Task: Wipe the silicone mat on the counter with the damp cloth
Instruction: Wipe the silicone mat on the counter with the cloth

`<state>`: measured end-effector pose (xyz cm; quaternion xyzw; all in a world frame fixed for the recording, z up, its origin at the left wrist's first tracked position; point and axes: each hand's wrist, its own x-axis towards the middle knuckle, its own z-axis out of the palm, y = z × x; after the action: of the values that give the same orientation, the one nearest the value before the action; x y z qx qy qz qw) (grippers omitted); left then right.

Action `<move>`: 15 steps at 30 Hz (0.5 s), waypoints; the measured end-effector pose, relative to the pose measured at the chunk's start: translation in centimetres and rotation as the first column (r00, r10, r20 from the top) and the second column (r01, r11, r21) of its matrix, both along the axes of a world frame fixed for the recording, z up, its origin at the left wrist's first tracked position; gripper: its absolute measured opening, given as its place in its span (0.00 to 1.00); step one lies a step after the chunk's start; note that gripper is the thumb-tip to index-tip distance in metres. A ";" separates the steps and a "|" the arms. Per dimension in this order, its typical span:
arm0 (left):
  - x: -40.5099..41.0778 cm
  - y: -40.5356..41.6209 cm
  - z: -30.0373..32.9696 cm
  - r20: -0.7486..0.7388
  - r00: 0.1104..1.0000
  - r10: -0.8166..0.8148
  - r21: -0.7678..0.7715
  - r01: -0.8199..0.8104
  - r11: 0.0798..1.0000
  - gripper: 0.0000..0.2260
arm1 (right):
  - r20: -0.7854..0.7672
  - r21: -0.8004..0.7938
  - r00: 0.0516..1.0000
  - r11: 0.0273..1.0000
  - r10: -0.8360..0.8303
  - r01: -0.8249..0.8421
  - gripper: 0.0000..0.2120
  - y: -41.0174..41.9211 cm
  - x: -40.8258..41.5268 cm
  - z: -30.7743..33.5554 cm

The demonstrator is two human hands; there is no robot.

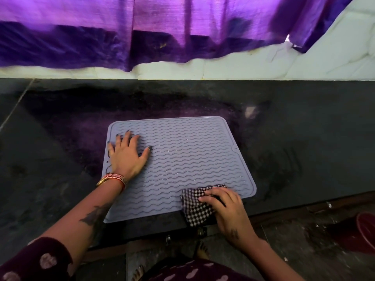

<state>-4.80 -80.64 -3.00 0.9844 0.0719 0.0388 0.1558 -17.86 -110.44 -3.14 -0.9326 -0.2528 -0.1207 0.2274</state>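
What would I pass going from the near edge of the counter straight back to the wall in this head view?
Checkered cloth under the right hand → the grey silicone mat, with the left hand flat on it → bare dark counter → pale wall tiles → purple curtain.

Dark stone counter [304,128] carries the grey ribbed silicone mat [182,155], lying flat near the front edge. Pale smudge [250,112] behind it, possibly residue.

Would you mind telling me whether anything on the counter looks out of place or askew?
The silicone mat sits slightly skewed to the counter edge, and the checked cloth overhangs the mat's near edge. Otherwise nothing stands out.
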 end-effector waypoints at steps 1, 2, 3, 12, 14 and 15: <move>0.1 -0.5 0.1 0.003 1.000 0.004 -0.002 -0.004 1.000 0.29 | 0.009 0.003 1.000 1.000 0.002 -0.002 0.20 -0.2 -0.3 -0.3; 0.3 -1.0 0.1 0.006 1.000 0.003 0.001 -0.003 1.000 0.28 | 0.011 -0.002 1.000 1.000 0.005 -0.005 0.20 -0.2 -0.3 -0.4; 0.5 -1.5 0.3 0.014 1.000 -0.005 0.009 0.005 1.000 0.28 | 0.010 -0.010 1.000 1.000 0.007 -0.007 0.19 0.0 0.0 0.0; 3.2 -5.1 0.3 0.004 0.996 -0.085 0.032 0.085 0.996 0.28 | -0.010 -0.079 0.992 0.989 -0.124 0.123 0.21 -1.3 3.0 0.0; 3.2 -5.2 -0.2 0.007 0.997 -0.082 0.057 0.081 0.995 0.27 | -0.012 -0.115 0.995 0.989 -0.099 0.097 0.22 -1.4 3.5 0.3; 3.3 -5.2 -0.3 0.009 0.997 -0.077 0.056 0.076 0.996 0.27 | -0.019 -0.113 0.996 0.990 -0.081 0.079 0.22 -1.5 3.7 0.7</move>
<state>-1.54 -85.87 -3.26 0.9902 0.0322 0.0404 0.1301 -14.12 -111.91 -2.45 -0.9547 -0.2188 -0.1043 0.1724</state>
